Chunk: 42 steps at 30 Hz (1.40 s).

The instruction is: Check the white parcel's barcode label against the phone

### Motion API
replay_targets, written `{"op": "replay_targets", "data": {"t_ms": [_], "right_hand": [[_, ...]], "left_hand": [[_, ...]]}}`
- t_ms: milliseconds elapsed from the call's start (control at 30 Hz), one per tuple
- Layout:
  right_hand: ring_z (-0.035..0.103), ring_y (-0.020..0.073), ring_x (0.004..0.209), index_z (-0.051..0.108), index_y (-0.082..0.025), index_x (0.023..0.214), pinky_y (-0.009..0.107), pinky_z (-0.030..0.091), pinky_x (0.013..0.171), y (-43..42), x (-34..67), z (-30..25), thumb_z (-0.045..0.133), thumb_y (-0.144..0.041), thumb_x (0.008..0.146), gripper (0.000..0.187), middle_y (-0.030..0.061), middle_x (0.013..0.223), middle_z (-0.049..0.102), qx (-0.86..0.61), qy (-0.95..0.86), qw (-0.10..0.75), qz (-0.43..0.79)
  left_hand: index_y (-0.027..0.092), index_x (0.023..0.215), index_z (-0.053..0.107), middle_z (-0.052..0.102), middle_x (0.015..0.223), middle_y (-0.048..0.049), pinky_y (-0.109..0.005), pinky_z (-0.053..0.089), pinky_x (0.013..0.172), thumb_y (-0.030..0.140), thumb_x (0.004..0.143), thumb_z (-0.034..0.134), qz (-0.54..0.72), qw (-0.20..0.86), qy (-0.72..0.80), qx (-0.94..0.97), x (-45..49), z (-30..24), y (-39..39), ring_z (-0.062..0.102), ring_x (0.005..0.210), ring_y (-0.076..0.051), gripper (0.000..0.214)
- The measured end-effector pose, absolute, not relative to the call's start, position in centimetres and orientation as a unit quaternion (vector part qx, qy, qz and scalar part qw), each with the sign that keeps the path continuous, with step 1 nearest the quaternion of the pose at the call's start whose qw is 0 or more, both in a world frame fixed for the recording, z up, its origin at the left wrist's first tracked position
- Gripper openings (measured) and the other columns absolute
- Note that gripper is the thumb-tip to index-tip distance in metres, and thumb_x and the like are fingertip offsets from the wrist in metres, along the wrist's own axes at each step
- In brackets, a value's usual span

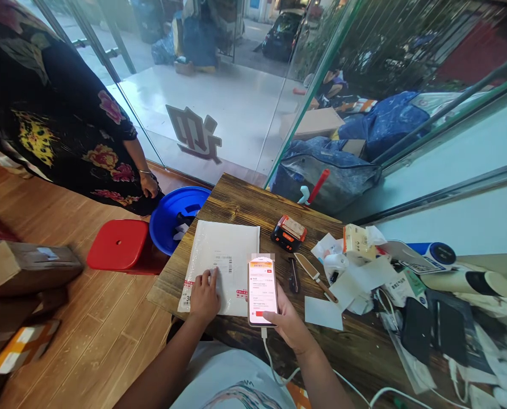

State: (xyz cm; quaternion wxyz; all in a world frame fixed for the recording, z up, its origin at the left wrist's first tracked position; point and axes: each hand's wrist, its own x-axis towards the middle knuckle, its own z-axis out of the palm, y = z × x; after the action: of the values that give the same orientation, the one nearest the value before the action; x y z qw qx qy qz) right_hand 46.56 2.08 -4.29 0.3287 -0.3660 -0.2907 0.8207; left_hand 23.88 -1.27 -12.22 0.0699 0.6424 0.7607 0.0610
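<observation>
With the middle of the view as our dial's centre, we see a brown carton (49, 267) on the floor between eight and nine o'clock. At ten o'clock a person in dark floral clothes (87, 113) stands with one arm hanging down. Near nine o'clock we find a red stool (117, 241) and, just beside it, a blue tub (157, 227).

On the wooden worktop (236, 193), a white mailer (213, 244) lies flat at seven o'clock. The left hand (205, 296) rests palm-down on its lower part, fingers loosely extended, the index fingertip just below the printed label. At six o'clock the right hand (288, 321) grips a lit phone (262, 287), thumb over the lower screen; a white cable (264, 341) runs from the phone's bottom edge. We cannot tell whether the phone touches the mailer.

An orange-and-black device (289, 233) sits at four o'clock, and at five o'clock lies a dark cutter (294, 275), just beside a brown-handled knife (315, 275). Further out, toward four o'clock, we see loose papers (323, 312) and a tissue pack (358, 243).
</observation>
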Motion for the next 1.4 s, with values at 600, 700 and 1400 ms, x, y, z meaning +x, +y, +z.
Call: {"op": "replay_targets", "data": {"t_ms": [600, 700, 1400], "right_hand": [[0.054, 0.0295, 0.123, 0.04, -0.029, 0.135, 0.052, 0.039, 0.107, 2.4, 46.1, -3.8, 0.083, -0.022, 0.058, 0.088, 0.0084, 0.137, 0.054, -0.363, -0.291, 0.343, 0.816], [0.053, 0.0284, 0.123, 0.038, -0.028, 0.137, 0.049, 0.041, 0.106, 2.4, 46.0, -3.0, 0.081, -0.019, 0.06, 0.088, 0.0079, 0.139, 0.053, -0.368, -0.291, 0.329, 0.82], [0.05, 0.0275, 0.127, 0.037, -0.029, 0.138, 0.049, 0.037, 0.109, 2.2, 46.3, -4.5, 0.081, -0.024, 0.064, 0.086, 0.0077, 0.142, 0.049, -0.366, -0.313, 0.336, 0.809]], "left_hand": [[0.008, 0.135, 0.047, 0.051, 0.122, -0.0169, -0.041, 0.043, 0.092, 0.011, 0.069, 0.054, 0.065, 0.068, 0.76, 0.643, 23.9, -12.4, -1.3, 0.047, 0.101, -0.028, 0.066], [0.009, 0.135, 0.048, 0.051, 0.122, -0.0169, -0.041, 0.042, 0.093, 0.01, 0.069, 0.054, 0.067, 0.06, 0.76, 0.644, 23.8, -12.4, -1.3, 0.047, 0.101, -0.028, 0.066], [0.018, 0.138, 0.048, 0.049, 0.121, -0.0158, -0.041, 0.042, 0.091, 0.011, 0.068, 0.056, 0.061, 0.075, 0.757, 0.646, 23.7, -11.9, -1.3, 0.046, 0.1, -0.028, 0.071]]}}
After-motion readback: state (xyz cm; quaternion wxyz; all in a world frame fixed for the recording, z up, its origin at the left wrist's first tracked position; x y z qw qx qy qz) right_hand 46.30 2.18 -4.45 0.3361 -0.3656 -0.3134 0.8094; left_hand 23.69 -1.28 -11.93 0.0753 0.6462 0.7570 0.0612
